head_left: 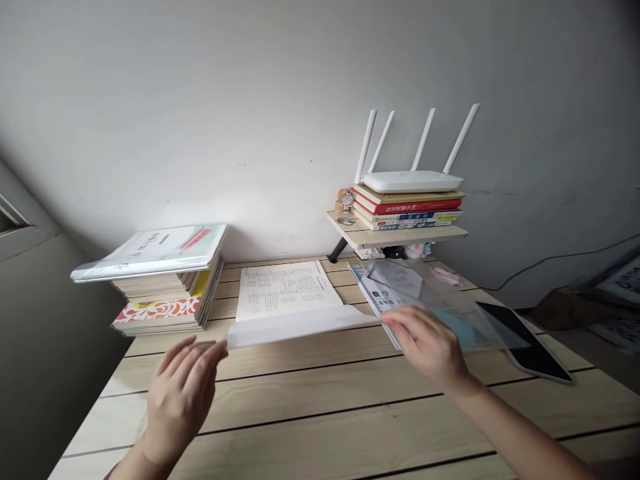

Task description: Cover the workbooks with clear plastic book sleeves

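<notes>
An open book (287, 290) with printed pages lies on the wooden desk (320, 400). Its near page or cover (300, 327) is lifted edge-on toward me. My left hand (180, 393) hovers at the left end of that lifted sheet, fingers stretched and apart, holding nothing. My right hand (430, 347) rests palm down at the sheet's right end, fingers curled on its edge and on a clear plastic sleeve (440, 293). Under the sleeve lies a blue and white textbook (380, 297).
A stack of books (165, 287) stands at the left of the desk. A small shelf (400, 235) against the wall carries several books and a white router (413, 180). A dark tablet (530, 347) lies at the right edge, with a cable behind it.
</notes>
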The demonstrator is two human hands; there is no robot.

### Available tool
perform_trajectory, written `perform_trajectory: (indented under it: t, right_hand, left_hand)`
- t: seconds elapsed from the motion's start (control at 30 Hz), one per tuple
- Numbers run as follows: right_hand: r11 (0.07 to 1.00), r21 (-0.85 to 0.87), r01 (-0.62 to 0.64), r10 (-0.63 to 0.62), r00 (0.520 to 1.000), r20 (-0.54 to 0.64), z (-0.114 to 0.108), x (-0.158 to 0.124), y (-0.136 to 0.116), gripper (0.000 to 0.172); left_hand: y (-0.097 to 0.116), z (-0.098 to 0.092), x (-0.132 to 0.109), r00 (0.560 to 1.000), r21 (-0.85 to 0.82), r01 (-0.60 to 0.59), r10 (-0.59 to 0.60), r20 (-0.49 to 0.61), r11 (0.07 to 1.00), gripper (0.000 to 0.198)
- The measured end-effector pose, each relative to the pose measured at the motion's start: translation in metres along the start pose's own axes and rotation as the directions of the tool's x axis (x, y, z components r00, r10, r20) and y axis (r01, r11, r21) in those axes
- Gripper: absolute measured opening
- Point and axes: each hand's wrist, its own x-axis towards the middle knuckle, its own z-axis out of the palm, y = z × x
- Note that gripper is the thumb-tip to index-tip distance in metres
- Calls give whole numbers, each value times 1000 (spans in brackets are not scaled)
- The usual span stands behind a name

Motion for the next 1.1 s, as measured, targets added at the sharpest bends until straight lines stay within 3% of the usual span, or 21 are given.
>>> perform_trajectory:
  t: [0.1,0.17,0.23,0.27,0.3,0.43,0.53,0.6,0.67,0.8,0.87,0.97,1.1]
  right_hand:
    - [995,6,-103,103,987,-124,14,37,12,9]
    - [987,11,-161,160,976,-150,32,60,23,12]
    - [983,-30,-182,177,976,-126,53,77,36,18]
    - [978,-79,-193,184,977,-104,63,82,43,20]
    - [970,-143,-195,187,980,-70,73,86,48,21]
    - [917,-384,-108,158,982,101,105,86,58,33]
    - [914,-401,-62,166,959,230,124,75,50,40]
    - [943,-324,-75,197,911,363,138,65,41,42]
    - [966,-221,-131,232,816,530,152,55,32,44]
    - [932,-157,-327,324,558,764,177,39,24,57]
    - [901,-197,-387,379,479,792,185,35,25,62]
    - [881,-240,-407,420,443,792,192,33,30,66]
    - [871,-254,-421,435,417,798,197,37,38,67]
  left_hand:
    - [8,6,24,961,152,102,-58,-270,983,35]
    - [23,18,28,949,120,94,-53,-310,988,39]
    - [43,38,24,996,-16,-87,86,-37,996,38]
    - [51,49,19,974,-59,-180,187,125,982,39]
    - [58,62,15,941,-64,-205,215,260,977,42]
    - [61,111,2,814,-31,-16,31,579,999,51]
    - [47,132,4,690,-64,125,-41,723,990,52]
    - [38,139,8,626,-82,183,-52,778,980,54]
    - [32,141,10,589,-104,209,-40,807,972,55]
    - [32,142,9,589,-119,217,-33,808,969,58]
    - [33,142,9,596,-105,225,-51,802,969,57]
    - [30,149,15,591,-60,261,-110,799,964,55]
    - [4,175,38,545,26,304,-196,815,952,52]
